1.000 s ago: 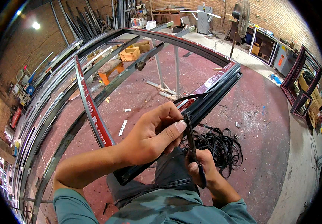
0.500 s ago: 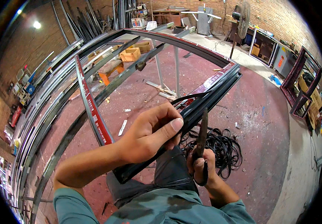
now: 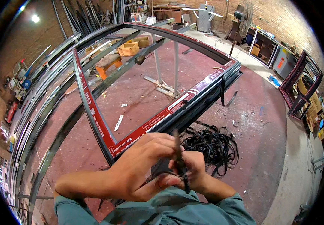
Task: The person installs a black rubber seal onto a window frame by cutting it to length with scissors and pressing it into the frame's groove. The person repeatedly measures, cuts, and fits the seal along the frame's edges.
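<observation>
In front of my body, my right hand point(image 3: 194, 165) grips dark, worn scissors point(image 3: 178, 150), blades upward and blurred by motion. My left hand point(image 3: 141, 163) is curled beside the scissors, its thumb close to their lower part. Anything within its fingers is hidden. Just beyond both hands lies a large dark window frame point(image 3: 94, 112), with red printed film on its faces. A black rubber strip point(image 3: 222, 90) hangs in a short loop from the frame's right side, near the far corner. A tangled heap of black strip point(image 3: 214, 146) lies on the floor, right of the frame.
Long metal rails point(image 3: 62, 148) run along the left under the frame. Wooden boxes point(image 3: 128, 48) and an orange-legged stool point(image 3: 107, 65) stand beyond them. At the right are a pedestal fan point(image 3: 244, 20), a grey cabinet point(image 3: 285, 62) and a leaning dark frame point(image 3: 304, 82).
My left hand has left the frame's side and come down toward my body, beside the scissors. My right hand has moved slightly left. The strip now dangles from the frame's far right part.
</observation>
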Demonstrator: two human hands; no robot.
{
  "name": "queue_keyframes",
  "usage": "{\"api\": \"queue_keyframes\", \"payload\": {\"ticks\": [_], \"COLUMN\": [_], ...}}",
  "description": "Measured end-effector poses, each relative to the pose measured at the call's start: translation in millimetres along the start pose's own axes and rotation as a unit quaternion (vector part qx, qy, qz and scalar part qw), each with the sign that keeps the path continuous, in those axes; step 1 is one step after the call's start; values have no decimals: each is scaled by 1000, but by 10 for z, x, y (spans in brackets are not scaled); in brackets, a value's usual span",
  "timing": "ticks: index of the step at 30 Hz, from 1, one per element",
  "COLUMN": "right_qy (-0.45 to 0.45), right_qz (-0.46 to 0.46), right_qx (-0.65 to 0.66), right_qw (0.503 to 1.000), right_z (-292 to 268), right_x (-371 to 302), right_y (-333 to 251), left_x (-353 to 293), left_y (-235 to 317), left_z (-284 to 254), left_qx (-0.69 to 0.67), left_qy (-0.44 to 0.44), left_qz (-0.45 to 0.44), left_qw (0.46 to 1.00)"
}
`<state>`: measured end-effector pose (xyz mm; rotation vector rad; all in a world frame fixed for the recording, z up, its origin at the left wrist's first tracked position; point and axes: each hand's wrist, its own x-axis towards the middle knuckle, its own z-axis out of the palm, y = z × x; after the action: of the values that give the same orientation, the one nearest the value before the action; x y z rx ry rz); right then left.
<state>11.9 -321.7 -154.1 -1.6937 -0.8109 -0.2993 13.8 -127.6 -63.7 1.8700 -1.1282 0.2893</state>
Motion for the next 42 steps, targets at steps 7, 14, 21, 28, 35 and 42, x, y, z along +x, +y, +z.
{"api": "queue_keyframes", "payload": {"ticks": [7, 14, 21, 28, 35, 42], "right_qy": [-79, -257, -5, -149, 73, -38], "right_qz": [-45, -29, 12, 56, -67, -89], "right_qx": [-61, 75, -241, -279, -339, -544], "right_qw": [994, 963, 970, 947, 936, 833], "right_z": [197, -218, -821, -956, -1795, -2101], "right_x": [100, 487, 1092, 1473, 1640, 1112], "right_y": [-81, -275, 86, 234, 642, 898], "left_x": [-433, -740, -1416, -2248, -4122, -4848], "left_y": [3, 227, 408, -19, -1198, -1566], "left_z": [63, 9, -355, -394, -82, 607], "left_qx": [-153, -264, -317, -377, -501, -563], "left_qy": [26, 300, 401, 551, 594, 625], "left_qz": [-146, -115, -79, -152, -224, -279], "left_qw": [977, 909, 856, 729, 588, 463]}}
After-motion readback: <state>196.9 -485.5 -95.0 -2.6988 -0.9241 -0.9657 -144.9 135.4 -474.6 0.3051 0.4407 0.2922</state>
